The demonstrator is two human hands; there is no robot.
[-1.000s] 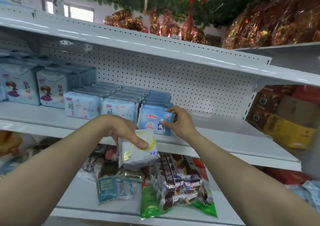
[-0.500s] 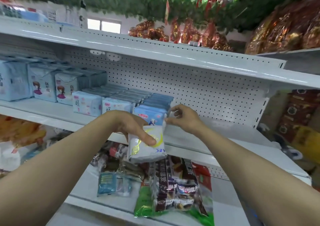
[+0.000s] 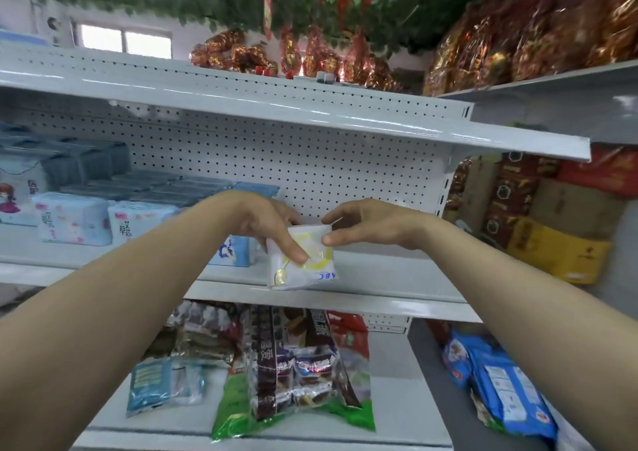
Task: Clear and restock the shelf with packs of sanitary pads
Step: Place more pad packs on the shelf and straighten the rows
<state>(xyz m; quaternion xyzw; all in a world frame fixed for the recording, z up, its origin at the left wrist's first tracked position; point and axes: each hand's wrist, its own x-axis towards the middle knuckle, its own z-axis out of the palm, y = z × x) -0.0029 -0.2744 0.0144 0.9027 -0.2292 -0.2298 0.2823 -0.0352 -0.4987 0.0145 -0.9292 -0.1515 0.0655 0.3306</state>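
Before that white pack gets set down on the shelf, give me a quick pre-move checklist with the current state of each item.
1. White pack secured: ok, left hand grips it, thumb on its front.
2. Right hand assisting: ok, fingertips at the pack's upper right corner.
3. Landing spot free: ok, bare middle shelf to the right of the blue pack.
4. Pack orientation: not ok, its ABC lettering reads upside down.
5. Pack resting on the shelf: cannot tell, its lower edge overlaps the shelf lip.
6. Room behind the spot: ok, the shelf is bare back to the pegboard.
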